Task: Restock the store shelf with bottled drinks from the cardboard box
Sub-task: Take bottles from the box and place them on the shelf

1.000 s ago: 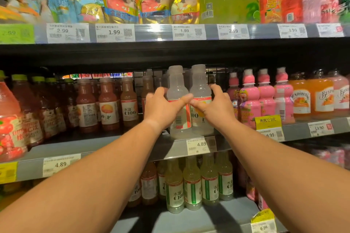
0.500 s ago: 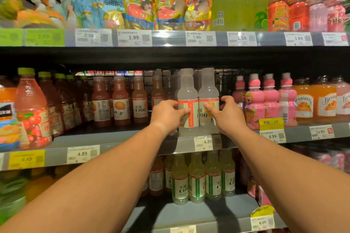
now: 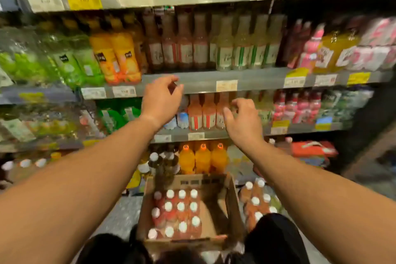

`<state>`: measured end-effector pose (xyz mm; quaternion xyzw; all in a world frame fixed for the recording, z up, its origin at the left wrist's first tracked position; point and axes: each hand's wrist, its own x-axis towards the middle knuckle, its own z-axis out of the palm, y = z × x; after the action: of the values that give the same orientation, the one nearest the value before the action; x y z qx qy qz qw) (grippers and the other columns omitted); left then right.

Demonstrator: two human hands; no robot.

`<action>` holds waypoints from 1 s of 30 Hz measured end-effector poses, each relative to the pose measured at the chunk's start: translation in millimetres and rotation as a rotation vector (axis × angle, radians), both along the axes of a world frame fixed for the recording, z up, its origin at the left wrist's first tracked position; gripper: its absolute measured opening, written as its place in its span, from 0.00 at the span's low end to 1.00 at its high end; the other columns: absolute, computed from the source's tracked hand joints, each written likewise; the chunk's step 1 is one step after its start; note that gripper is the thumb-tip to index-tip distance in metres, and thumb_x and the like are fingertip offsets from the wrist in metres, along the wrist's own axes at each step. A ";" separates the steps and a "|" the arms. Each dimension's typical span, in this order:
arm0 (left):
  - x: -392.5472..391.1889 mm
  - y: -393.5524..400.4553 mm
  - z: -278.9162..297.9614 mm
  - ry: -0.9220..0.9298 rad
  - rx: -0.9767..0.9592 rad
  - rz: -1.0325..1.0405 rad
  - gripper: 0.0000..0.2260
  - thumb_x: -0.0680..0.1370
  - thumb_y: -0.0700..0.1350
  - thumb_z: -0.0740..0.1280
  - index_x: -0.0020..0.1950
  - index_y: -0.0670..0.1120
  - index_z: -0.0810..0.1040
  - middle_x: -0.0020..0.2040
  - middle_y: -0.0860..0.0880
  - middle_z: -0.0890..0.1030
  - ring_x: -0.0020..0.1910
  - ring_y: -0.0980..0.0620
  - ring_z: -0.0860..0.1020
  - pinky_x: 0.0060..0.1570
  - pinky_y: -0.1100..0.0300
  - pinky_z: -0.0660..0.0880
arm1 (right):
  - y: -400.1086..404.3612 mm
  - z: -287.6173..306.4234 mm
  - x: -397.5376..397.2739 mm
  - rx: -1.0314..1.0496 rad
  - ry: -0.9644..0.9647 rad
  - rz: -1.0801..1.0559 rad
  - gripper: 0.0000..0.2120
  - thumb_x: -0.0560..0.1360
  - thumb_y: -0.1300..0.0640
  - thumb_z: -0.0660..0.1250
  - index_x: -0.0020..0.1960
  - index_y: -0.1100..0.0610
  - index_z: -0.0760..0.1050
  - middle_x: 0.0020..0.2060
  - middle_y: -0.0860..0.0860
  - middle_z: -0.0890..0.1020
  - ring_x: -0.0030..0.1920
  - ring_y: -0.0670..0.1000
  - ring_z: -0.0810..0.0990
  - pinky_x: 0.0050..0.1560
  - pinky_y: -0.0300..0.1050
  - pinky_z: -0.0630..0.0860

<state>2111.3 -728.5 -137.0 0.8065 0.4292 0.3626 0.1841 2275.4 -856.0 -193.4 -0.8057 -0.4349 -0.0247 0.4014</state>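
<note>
Both hands are empty, fingers loosely curled: left hand (image 3: 161, 100) and right hand (image 3: 243, 121) hover apart before the store shelf (image 3: 214, 80), far above the cardboard box (image 3: 232, 206), which sits near, on the floor, part-filled with white-capped bottled drinks (image 3: 181, 207) at its left. Judging by this, a fetch is in hand; next, both hands must drop to the box and grip a bottle each

No legible text, all blurred
</note>
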 end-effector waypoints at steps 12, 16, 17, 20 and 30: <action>-120.0 -94.5 -240.3 0.641 -0.426 -0.081 0.16 0.78 0.53 0.64 0.65 0.51 0.77 0.60 0.46 0.80 0.57 0.43 0.78 0.54 0.52 0.77 | -88.2 -198.2 -109.2 -0.571 0.067 0.138 0.17 0.80 0.47 0.59 0.63 0.57 0.70 0.59 0.56 0.73 0.60 0.59 0.73 0.59 0.55 0.73; -123.0 -80.5 -278.0 0.712 -0.544 -0.012 0.15 0.77 0.53 0.63 0.62 0.51 0.78 0.57 0.46 0.82 0.55 0.44 0.80 0.55 0.52 0.77 | -72.6 -232.7 -101.8 -0.616 0.129 0.121 0.16 0.78 0.48 0.60 0.62 0.54 0.71 0.58 0.54 0.74 0.59 0.57 0.75 0.59 0.54 0.74; -120.5 -76.4 -285.0 0.718 -0.564 0.002 0.15 0.77 0.54 0.62 0.61 0.52 0.78 0.57 0.47 0.82 0.53 0.45 0.80 0.54 0.52 0.77 | -67.8 -239.9 -100.6 -0.635 0.147 0.121 0.15 0.77 0.49 0.61 0.61 0.53 0.71 0.58 0.54 0.74 0.59 0.57 0.75 0.59 0.53 0.74; -106.9 -67.3 -312.8 0.686 -0.653 0.027 0.14 0.77 0.55 0.60 0.59 0.54 0.78 0.55 0.50 0.81 0.51 0.48 0.79 0.52 0.53 0.76 | -53.8 -266.6 -98.4 -0.677 0.204 0.152 0.15 0.76 0.51 0.64 0.62 0.52 0.70 0.58 0.52 0.74 0.58 0.55 0.74 0.58 0.51 0.73; -68.5 -42.7 -442.7 0.820 -0.814 -0.167 0.14 0.77 0.56 0.63 0.62 0.57 0.75 0.59 0.51 0.79 0.57 0.47 0.77 0.57 0.50 0.75 | -8.5 -379.0 -78.4 -0.910 0.409 0.238 0.17 0.77 0.45 0.63 0.64 0.48 0.69 0.56 0.47 0.71 0.54 0.50 0.73 0.53 0.46 0.74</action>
<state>2042.7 -771.2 -579.7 0.7764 0.5051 -0.1891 0.3261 2197.0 -864.5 -572.4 -0.8321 -0.4030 0.3710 0.0871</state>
